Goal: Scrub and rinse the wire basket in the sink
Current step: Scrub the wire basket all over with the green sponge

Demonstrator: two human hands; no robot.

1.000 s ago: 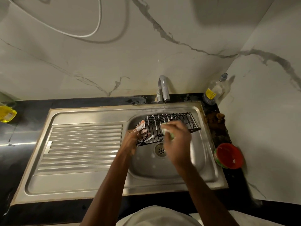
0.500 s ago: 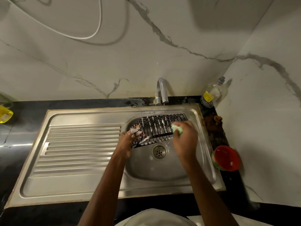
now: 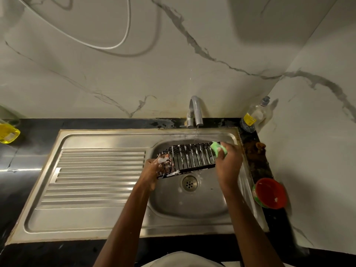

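A black wire basket [image 3: 189, 158] streaked with white foam is held over the steel sink bowl [image 3: 192, 205], under the tap. My left hand [image 3: 154, 169] grips its left end, fingers soapy. My right hand [image 3: 228, 162] holds a green sponge [image 3: 217, 148] against the basket's right end. A thin stream of water falls from the tap [image 3: 196, 110] onto the basket's far edge.
The ribbed drainboard [image 3: 96, 176] lies left of the bowl. A red bowl [image 3: 269, 192] stands on the black counter at right, with a clear soap bottle [image 3: 254, 114] in the back corner. A yellow bottle [image 3: 7, 132] sits at far left. The drain [image 3: 189, 183] is uncovered.
My right hand slid the sponge from the middle of the basket to its right end. The basket has tilted more level while my left hand kept its hold.
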